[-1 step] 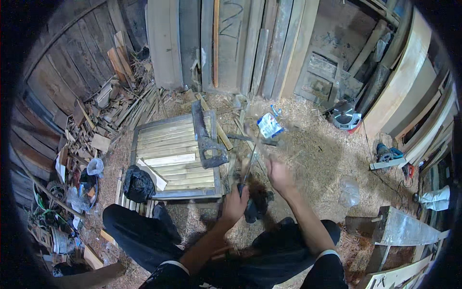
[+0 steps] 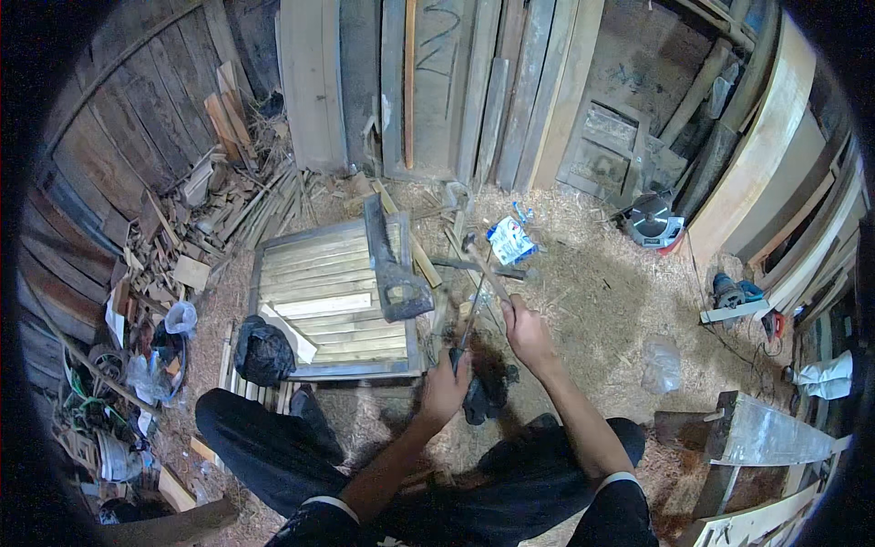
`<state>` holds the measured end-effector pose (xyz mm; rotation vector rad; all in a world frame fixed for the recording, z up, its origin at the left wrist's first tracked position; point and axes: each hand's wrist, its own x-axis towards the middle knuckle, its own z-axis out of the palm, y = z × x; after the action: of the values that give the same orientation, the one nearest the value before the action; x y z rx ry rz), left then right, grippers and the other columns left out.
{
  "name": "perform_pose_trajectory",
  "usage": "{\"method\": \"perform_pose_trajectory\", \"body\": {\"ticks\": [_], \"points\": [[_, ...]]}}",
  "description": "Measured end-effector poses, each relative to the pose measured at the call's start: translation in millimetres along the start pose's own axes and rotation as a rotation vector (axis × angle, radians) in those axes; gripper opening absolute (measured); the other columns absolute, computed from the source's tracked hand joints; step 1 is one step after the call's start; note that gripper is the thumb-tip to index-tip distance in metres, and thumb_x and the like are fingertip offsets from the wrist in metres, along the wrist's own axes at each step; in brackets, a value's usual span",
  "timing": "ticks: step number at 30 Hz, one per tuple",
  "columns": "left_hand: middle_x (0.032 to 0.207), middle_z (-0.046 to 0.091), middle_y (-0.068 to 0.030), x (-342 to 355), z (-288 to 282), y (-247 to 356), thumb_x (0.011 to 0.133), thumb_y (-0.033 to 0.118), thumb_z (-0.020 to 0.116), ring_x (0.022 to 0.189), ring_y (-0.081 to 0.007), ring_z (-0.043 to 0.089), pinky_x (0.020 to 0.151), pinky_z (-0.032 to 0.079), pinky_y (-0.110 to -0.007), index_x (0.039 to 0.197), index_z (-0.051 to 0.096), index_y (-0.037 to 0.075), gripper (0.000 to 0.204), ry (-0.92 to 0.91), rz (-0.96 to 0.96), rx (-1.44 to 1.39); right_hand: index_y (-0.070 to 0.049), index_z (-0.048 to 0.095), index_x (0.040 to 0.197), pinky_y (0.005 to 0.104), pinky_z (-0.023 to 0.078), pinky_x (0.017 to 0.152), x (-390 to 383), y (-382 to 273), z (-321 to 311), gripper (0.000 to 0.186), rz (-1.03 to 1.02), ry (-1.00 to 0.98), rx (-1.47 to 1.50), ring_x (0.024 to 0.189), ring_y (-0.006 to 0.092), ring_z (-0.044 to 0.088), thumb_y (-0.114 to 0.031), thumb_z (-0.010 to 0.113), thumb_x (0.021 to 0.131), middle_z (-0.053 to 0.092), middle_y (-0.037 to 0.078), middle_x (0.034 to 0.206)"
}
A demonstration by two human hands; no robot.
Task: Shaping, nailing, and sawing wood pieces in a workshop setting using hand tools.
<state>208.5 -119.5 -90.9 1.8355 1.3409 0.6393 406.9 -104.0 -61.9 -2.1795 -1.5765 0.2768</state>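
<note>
My left hand (image 2: 445,387) is closed round the dark handle of a slender metal tool (image 2: 471,314), whose thin shaft points up and away; its exact kind is too small to tell. To its right, my right hand (image 2: 530,339) grips a wooden-handled tool (image 2: 492,273), slanting up to the left and ending in a small dark head. The two tools come close together above the floor. Left of them, a handsaw (image 2: 394,273) with a dark handle lies across a slatted wooden panel (image 2: 421,339) in a grey frame. Pale wood offcuts (image 2: 333,303) rest on the slats.
A black plastic bag (image 2: 264,350) sits at the panel's near left corner. Beyond my hands lie a white and blue packet (image 2: 511,241) and a dark bar (image 2: 447,263). A circular saw (image 2: 653,223) and a blue power tool (image 2: 732,290) stand at right. Scrap wood (image 2: 191,272) heaps at left.
My right hand and its tool were blurred by motion and now show sharply. My left hand keeps its grip in nearly the same place.
</note>
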Motion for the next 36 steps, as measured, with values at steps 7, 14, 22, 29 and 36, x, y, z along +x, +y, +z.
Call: {"method": "perform_pose_trajectory", "body": {"ticks": [7, 14, 22, 29, 36], "points": [[0.074, 0.060, -0.0346, 7, -5, -29, 0.099, 0.036, 0.051, 0.073, -0.0553, 0.059, 0.064, 0.045, -0.062, 0.111, 0.048, -0.004, 0.042, 0.085, 0.060, 0.023, -0.005, 0.047, 0.117, 0.0590, 0.046, 0.056, 5, -68, -67, 0.027, 0.024, 0.158, 0.309, 0.063, 0.0491, 0.062, -0.029, 0.040, 0.104, 0.061, 0.027, 0.066], [0.075, 0.060, -0.0346, 0, -7, -14, 0.100, 0.038, 0.050, 0.075, -0.0553, 0.059, 0.065, 0.044, -0.062, 0.107, 0.048, -0.005, 0.043, 0.088, 0.064, 0.000, -0.006, 0.047, 0.118, 0.0593, 0.047, 0.061, -4, -28, -14, 0.029, 0.080, -0.053, 0.101, 0.070, 0.0509, 0.062, -0.031, 0.041, 0.103, 0.063, 0.028, 0.072], [0.077, 0.061, -0.0339, -9, -14, 3, 0.100, 0.036, 0.050, 0.075, -0.0545, 0.059, 0.066, 0.045, -0.061, 0.100, 0.047, -0.003, 0.039, -0.004, 0.012, 0.042, -0.004, 0.044, 0.121, 0.0573, 0.046, 0.059, -18, -37, -27, 0.029, 0.093, 0.267, 0.399, 0.071, 0.0523, 0.061, -0.028, 0.040, 0.104, 0.060, 0.030, 0.071], [0.072, 0.061, -0.0328, -4, -9, -11, 0.100, 0.037, 0.050, 0.071, -0.0538, 0.059, 0.063, 0.046, -0.060, 0.107, 0.047, -0.007, 0.045, 0.018, 0.036, 0.101, -0.007, 0.047, 0.110, 0.0564, 0.048, 0.058, -23, -54, -45, 0.025, 0.048, -0.008, 0.148, 0.071, 0.0510, 0.063, -0.030, 0.038, 0.105, 0.063, 0.029, 0.072], [0.072, 0.062, -0.0328, -5, -2, -18, 0.100, 0.043, 0.046, 0.070, -0.0514, 0.062, 0.064, 0.049, -0.059, 0.120, 0.050, -0.008, 0.055, -0.011, 0.055, 0.111, -0.002, 0.053, 0.110, 0.0528, 0.053, 0.062, -33, 7, 5, 0.036, 0.065, -0.131, -0.070, 0.076, 0.0466, 0.066, -0.034, 0.039, 0.104, 0.066, 0.028, 0.082]]}}
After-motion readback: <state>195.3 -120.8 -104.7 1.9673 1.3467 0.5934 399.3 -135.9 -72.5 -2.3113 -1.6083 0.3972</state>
